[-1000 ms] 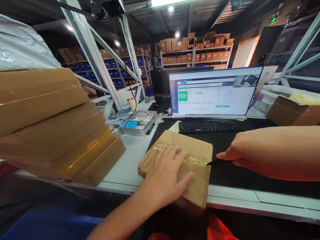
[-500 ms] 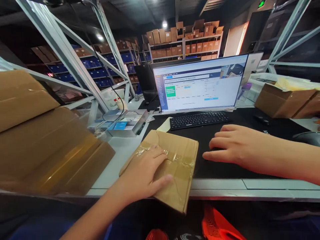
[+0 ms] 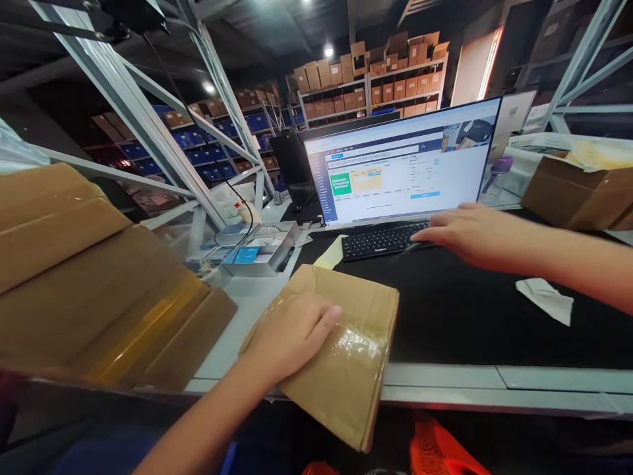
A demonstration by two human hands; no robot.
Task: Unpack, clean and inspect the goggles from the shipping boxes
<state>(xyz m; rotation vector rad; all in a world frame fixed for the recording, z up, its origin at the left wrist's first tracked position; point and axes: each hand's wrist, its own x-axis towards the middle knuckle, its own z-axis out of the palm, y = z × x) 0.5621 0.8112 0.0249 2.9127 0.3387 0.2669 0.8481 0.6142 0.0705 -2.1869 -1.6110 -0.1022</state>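
A taped brown cardboard box [image 3: 346, 389] lies tilted at the desk's front edge, one corner hanging over. My left hand [image 3: 297, 330] is on its upper left part, thumb across the top and fingers bent over the tape. Some of those fingertips are hidden. My right hand [image 3: 457, 231] is over the right end of the black keyboard [image 3: 376, 243], its fingers stretched forward and slightly blurred. I cannot tell whether they press the keys. The lit monitor [image 3: 386, 191] stands behind the keyboard.
A large carton [image 3: 99, 290] fills the left side. Nearby is a grey open box [image 3: 262, 254] with small items. A crumpled white paper [image 3: 544, 300] lies on the black mat [image 3: 465, 316]. Another open carton [image 3: 564, 194] sits at right, and metal frame bars rise on both sides.
My right hand has gone forward and up from the mat to the keyboard, uncovering the white paper. Under my left hand, the box's near corner has dropped slightly. The view has shifted a little.
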